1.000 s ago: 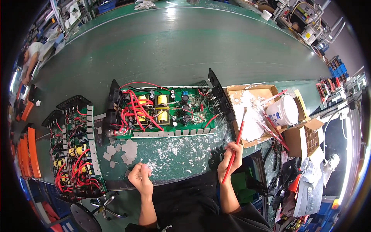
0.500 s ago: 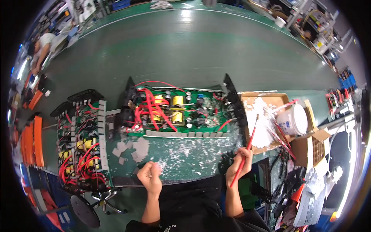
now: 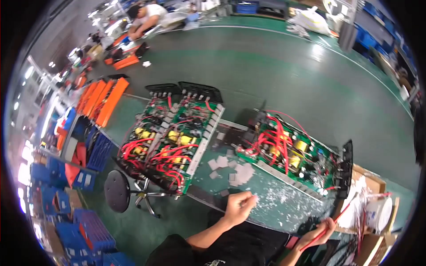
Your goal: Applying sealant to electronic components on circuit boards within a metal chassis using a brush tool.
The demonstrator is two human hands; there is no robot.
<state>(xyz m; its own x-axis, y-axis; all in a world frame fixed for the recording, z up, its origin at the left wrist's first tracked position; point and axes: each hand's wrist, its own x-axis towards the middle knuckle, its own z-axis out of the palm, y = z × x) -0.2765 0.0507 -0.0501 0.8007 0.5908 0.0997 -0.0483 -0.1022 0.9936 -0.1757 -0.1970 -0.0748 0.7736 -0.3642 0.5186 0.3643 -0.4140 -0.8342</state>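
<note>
My left hand (image 3: 240, 208) is at the near edge of the green bench, its fingers curled with thumb against forefinger; whatever they pinch is too small to make out. Farther right, my right hand (image 3: 320, 232) grips a long thin red stick (image 3: 342, 213), whose far end points toward a shallow cardboard box (image 3: 369, 176) with white material in it. Beyond my hands lies an open circuit board assembly (image 3: 290, 150) with red wires, yellow coils and black end plates. Several grey square pads (image 3: 242, 174) are scattered between it and my left hand.
Two more wired board assemblies (image 3: 177, 137) stand side by side at left. A white tub (image 3: 380, 213) sits by the box. White flakes cover the near bench top (image 3: 277, 199). Orange cases (image 3: 103, 102), a round stool (image 3: 117, 190) and blue bins (image 3: 75, 239) are further left; a person (image 3: 148, 20) works far off.
My view has swung left, so the bench and boards appear further right and tilted. My right hand still holds the red stick, and my left hand stays curled.
</note>
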